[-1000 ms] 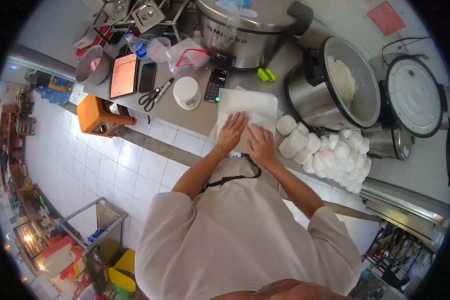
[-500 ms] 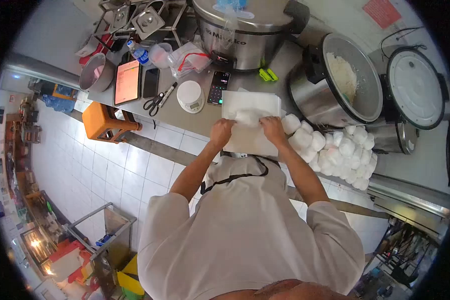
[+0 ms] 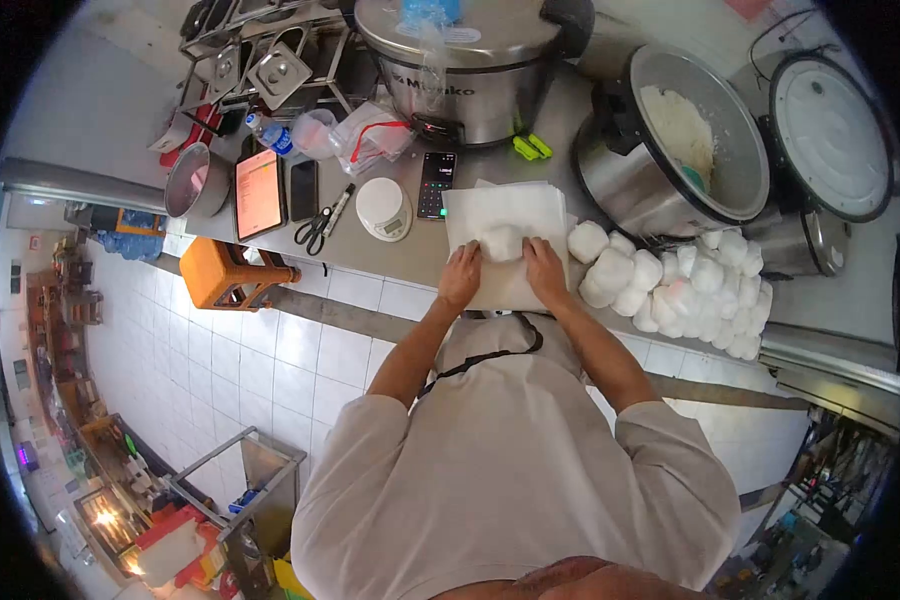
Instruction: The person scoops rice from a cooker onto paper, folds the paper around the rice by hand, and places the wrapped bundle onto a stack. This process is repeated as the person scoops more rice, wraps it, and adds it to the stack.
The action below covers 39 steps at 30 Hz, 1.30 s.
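Both hands are being held partly closed: the left hand (image 3: 461,275) and right hand (image 3: 543,272) are touching opposite ends of a white paper-wrapped bundle (image 3: 501,243); whether the fingertips are pinching its paper cannot be told. The bundle is lying between them on a stack of white paper sheets (image 3: 465,208), near the front edge of a grey counter (image 3: 487,165). To its right, a pile of similar white bundles (image 3: 698,290) is sitting before an open rice cooker (image 3: 620,190) containing rice (image 3: 675,125). Leftward, a smartphone (image 3: 436,185) is displaying a keypad beside a digital scale (image 3: 381,205); black-handled scissors (image 3: 314,231), a tablet (image 3: 259,195) and a metal bowl (image 3: 195,180) are lying farther along. A closed rice cooker (image 3: 490,100) is standing behind, near bright yellow-green clips (image 3: 532,147). Below the counter, an orange stool (image 3: 220,275) is standing on white floor tiles (image 3: 300,345); a metal-framed cart (image 3: 253,442) is standing farther back in the room.
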Motion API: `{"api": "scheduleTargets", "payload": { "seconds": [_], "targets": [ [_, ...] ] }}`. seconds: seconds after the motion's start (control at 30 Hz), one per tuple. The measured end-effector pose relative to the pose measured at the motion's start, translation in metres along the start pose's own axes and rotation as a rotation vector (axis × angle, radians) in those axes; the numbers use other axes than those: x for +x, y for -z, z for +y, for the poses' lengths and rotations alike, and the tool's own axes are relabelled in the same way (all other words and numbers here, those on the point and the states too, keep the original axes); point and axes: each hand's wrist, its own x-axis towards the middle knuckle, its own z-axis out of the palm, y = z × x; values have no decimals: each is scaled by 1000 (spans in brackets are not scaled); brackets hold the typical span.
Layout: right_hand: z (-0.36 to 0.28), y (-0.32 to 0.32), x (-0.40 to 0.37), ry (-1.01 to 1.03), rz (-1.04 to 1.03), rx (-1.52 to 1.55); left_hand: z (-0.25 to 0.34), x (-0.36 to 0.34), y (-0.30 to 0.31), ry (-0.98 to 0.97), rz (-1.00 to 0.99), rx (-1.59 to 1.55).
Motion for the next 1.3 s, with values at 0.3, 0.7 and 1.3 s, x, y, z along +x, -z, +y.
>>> {"api": "scheduleTargets", "payload": {
  "seconds": [0.3,0.7,1.3],
  "targets": [
    [-6,0,30,-991,-181,829,-19,57,23,142,-135,-437],
    [-36,130,10,-1053,-15,1064,116,61,91,564,-514,-1426],
    [144,326,-76,-1131,564,1008,410,184,39,-66,-427,-748]
  ]
}}
